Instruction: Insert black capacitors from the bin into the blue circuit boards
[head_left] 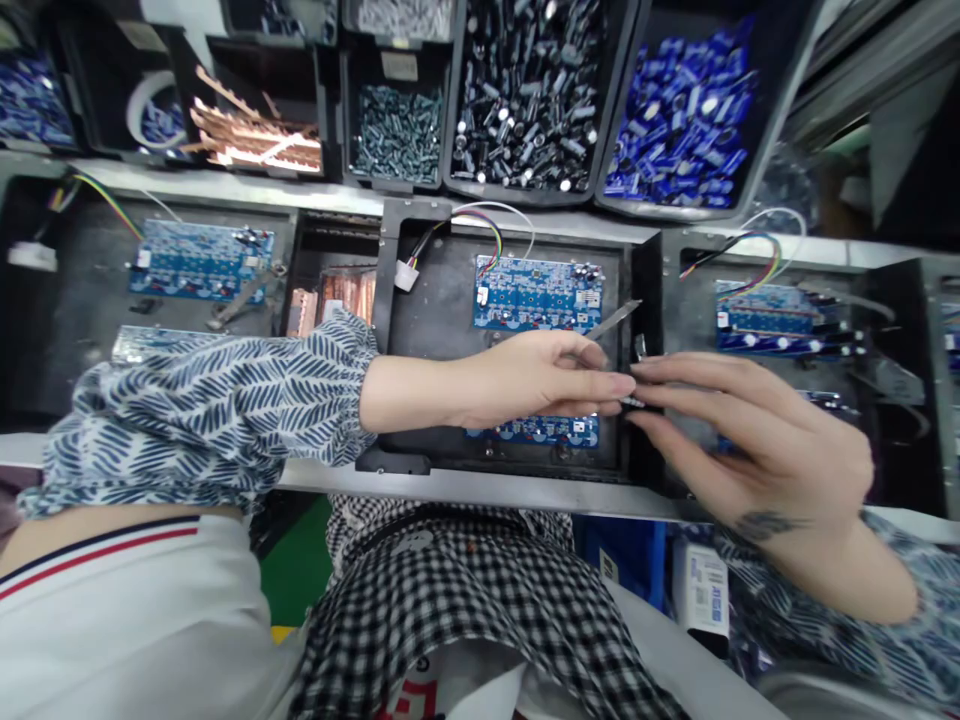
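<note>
Two hands, fingertips together at the tray divider

Left hand (pixel 536 375) reaches across the middle tray (pixel 435 320), thumb pressed to its fingers — pinching a small silvery part (pixel 632 402), mostly hidden. Right hand (pixel 765 430) meets it from the other side, fingers bent, tips gathered beside that same part; whether it grips anything, cannot tell. Part sits between the two sets of fingertips, near the black divider (pixel 646 445) at the tray's right end.

Thin metal strip (pixel 619 316) slants out beyond the left hand; held or lying loose, cannot tell. Upper blue circuit board (pixel 536 290) lies in the tray behind that hand, a lower blue circuit board (pixel 540 432) partly covered by it. White connector (pixel 406 275) on colored wires, upper left. Bins behind — blue cylindrical capacitors (pixel 679 120), black cylindrical capacitors (pixel 525 100), copper-colored strips (pixel 259 140).
</note>
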